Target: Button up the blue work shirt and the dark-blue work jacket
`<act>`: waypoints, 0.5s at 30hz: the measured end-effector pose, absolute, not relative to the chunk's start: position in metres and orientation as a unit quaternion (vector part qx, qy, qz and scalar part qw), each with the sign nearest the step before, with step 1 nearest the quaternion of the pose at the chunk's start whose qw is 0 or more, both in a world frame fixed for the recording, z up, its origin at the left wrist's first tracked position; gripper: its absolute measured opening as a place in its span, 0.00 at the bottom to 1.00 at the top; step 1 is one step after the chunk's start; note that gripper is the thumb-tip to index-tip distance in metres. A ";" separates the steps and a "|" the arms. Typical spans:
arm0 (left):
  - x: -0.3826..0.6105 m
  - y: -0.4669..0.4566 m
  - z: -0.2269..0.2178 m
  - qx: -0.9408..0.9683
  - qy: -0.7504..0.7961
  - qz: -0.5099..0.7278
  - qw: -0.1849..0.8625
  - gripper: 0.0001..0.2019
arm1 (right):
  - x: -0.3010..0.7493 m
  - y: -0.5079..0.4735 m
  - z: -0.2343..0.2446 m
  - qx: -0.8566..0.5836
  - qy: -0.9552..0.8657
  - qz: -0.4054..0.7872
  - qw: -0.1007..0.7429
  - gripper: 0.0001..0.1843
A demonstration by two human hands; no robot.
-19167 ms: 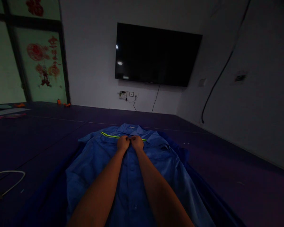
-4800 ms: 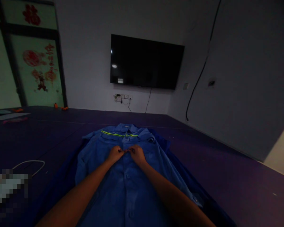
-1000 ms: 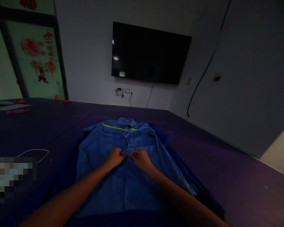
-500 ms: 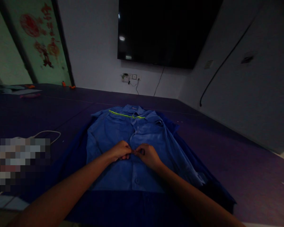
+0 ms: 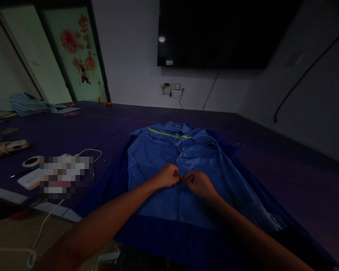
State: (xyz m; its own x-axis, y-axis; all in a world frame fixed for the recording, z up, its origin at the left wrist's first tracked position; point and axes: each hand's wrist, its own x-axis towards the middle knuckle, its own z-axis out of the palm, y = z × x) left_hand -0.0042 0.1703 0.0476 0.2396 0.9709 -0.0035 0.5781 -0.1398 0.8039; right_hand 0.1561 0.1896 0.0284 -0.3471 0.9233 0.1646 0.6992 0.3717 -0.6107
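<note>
A blue long-sleeved work shirt (image 5: pixel 155 150) with a yellow-green stripe across its chest lies face up, collar away from me. Under it spreads a darker blue garment or cloth (image 5: pixel 164 235). My left hand (image 5: pixel 168 175) is closed in a pinch at the shirt's front placket, about halfway down. Right beside it, my right hand (image 5: pixel 199 183) pinches the same front edge, its fingertips nearly meeting the left ones. Whatever small part lies between the fingertips is hidden. Below the hands a button (image 5: pixel 185 212) shows on the placket.
The clothes lie on a wide purple surface (image 5: pixel 101 130). On the left are a white power strip (image 5: pixel 31 177) with a cable, a round tape-like roll (image 5: pixel 32 162) and a partly blurred patch. Farther back lies a pale blue cloth (image 5: pixel 28 103). A large dark screen (image 5: pixel 214 34) hangs on the wall.
My view has swung left, so everything sits farther right in the picture. Both hands stay pinched at the shirt's front, with only a slight shift of the fingers.
</note>
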 end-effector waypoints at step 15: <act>0.004 0.158 0.053 0.792 0.595 0.124 0.060 0.14 | 0.158 0.194 0.023 -0.437 -0.773 0.329 0.321 0.09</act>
